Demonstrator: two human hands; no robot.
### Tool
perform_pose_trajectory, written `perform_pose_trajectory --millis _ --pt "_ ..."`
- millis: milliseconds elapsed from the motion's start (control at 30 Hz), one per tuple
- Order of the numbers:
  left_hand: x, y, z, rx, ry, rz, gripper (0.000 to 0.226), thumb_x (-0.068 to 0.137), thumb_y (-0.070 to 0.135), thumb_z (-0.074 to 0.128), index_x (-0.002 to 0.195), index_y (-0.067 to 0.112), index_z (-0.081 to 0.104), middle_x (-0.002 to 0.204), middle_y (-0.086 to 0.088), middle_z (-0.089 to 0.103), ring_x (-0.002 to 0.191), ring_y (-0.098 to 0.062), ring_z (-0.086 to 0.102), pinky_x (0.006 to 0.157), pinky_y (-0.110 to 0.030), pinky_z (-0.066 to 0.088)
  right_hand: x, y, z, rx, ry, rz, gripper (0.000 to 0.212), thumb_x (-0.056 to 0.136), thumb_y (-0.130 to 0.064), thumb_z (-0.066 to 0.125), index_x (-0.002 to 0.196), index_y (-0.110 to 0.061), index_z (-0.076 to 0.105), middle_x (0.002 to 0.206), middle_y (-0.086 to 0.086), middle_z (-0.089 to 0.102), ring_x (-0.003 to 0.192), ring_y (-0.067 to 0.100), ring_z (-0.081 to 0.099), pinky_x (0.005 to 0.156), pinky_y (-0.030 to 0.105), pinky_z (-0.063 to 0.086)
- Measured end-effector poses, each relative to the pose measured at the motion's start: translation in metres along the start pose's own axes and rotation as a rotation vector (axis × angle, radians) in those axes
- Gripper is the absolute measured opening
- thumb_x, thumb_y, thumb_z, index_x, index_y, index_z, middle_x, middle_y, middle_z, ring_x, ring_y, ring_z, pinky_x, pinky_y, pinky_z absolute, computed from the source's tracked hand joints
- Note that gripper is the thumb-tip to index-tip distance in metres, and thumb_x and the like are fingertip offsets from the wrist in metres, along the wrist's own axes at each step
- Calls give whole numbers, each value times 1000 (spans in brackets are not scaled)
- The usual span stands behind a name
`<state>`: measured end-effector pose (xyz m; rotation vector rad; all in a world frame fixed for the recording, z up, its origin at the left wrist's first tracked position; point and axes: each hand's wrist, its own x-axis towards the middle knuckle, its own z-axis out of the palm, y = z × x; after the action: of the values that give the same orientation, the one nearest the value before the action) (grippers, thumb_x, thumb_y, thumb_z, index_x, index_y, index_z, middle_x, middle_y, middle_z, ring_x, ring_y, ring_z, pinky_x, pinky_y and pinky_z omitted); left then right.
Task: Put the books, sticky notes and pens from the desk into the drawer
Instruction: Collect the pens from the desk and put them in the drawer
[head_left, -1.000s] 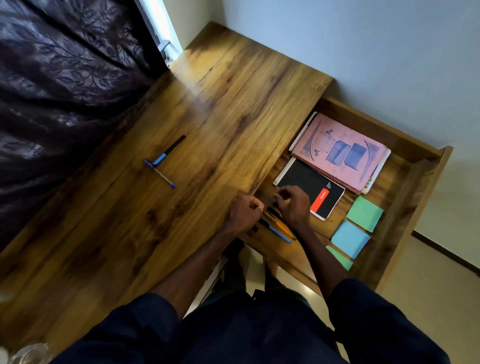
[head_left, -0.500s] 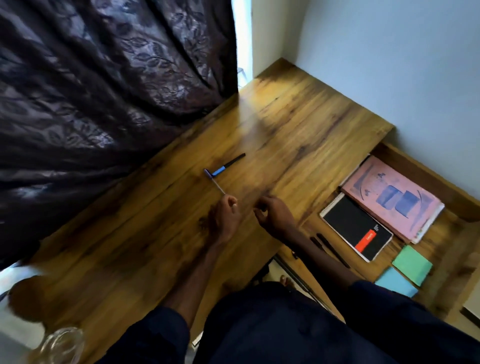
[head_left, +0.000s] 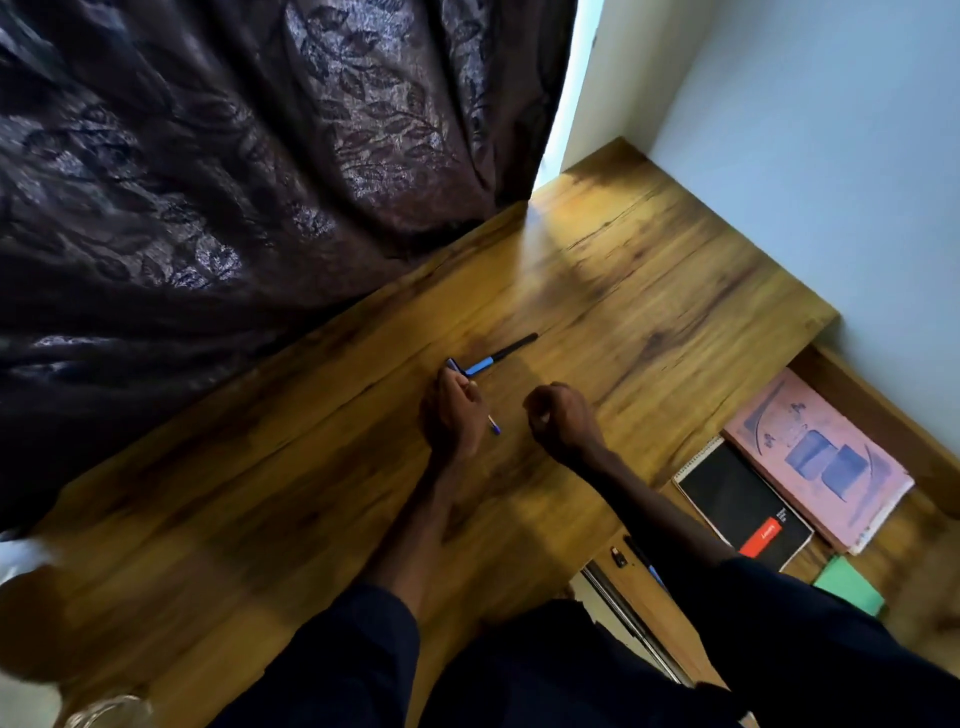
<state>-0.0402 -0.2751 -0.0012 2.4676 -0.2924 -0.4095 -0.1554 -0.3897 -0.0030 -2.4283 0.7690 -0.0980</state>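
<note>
Thin blue pen (head_left: 492, 423) lies on the desk (head_left: 649, 291), gripped by the left hand (head_left: 451, 410); black-and-blue pen (head_left: 501, 355) at one o'clock of it; right hand (head_left: 563, 418) fisted, empty, at three o'clock

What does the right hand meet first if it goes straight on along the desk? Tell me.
Probably the black pen with a blue grip: the right hand, curled and empty, points up the desk toward it. Depth is unclear, so it might pass just beside the pen's black end.
</note>
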Motion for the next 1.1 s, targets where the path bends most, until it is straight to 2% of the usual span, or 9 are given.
perform_pose_trajectory --millis 100,200,267,400,500,567,667,900,1100 --pt "3 -6 3 -34 -5 -4 9 95 29 58 99 21 57 104 2 65 96 -17 59 87 -36 49 35 -9 1 -62 10 -10 24 86 1 61 105 -10 70 104 5 67 87 19 64 68 28 53" --pt "1 -13 2 -32 -6 7 11 94 31 59 100 23 60 103 3 66 96 -17 60 85 -35 48 72 -22 10 -151 -5 -59 30 87 2 61 114 -9 66 115 10 63 99 27 61 75 41 56" --pt "0 -19 2 -26 -24 34 13 89 30 66 100 24 62 103 3 67 98 -18 60 84 -36 48 90 -26 18 -256 -75 -122 28 85 4 59 112 -4 65 112 16 60 98 35 59 73 48 55" --pt "-3 -27 -1 -48 -65 76 12 85 30 69 95 26 63 99 5 70 93 -16 63 75 -31 46 103 -19 27 -355 -149 -162 19 79 -2 66 97 -6 69 106 17 60 97 37 57 68 42 51" --pt "-3 -27 -3 -102 -100 54 8 87 30 66 94 27 64 97 9 69 89 -12 63 76 -31 50 95 -15 27 -296 -91 -126 5 78 -4 68 82 -6 67 87 16 62 83 38 61 60 39 44" --pt "-2 -24 -2 -156 -138 -4 8 90 34 65 97 29 64 98 11 69 88 -9 64 74 -31 56 88 -14 24 -236 -51 -56 7 86 -6 61 86 -5 67 87 17 64 85 36 60 63 38 43" --pt "2 -13 1 -329 -197 -111 17 93 36 66 102 23 69 98 9 70 80 -1 64 59 -15 49 77 -13 19 -137 -5 6 10 90 -11 61 92 -10 71 90 11 67 80 30 63 60 38 50" --pt "10 -5 9 -548 -230 -242 26 88 42 72 99 19 75 86 -1 77 75 -17 75 70 -40 64 52 -23 17 66 -28 -58 6 85 -20 70 89 -22 74 80 -7 70 69 7 64 60 33 57" --pt "6 -14 2 -521 -235 -210 23 91 34 72 98 13 77 88 -1 78 75 -12 74 62 -26 61 40 -23 20 177 -68 -64 11 85 -27 71 92 -21 75 81 -7 74 69 6 68 63 36 58"
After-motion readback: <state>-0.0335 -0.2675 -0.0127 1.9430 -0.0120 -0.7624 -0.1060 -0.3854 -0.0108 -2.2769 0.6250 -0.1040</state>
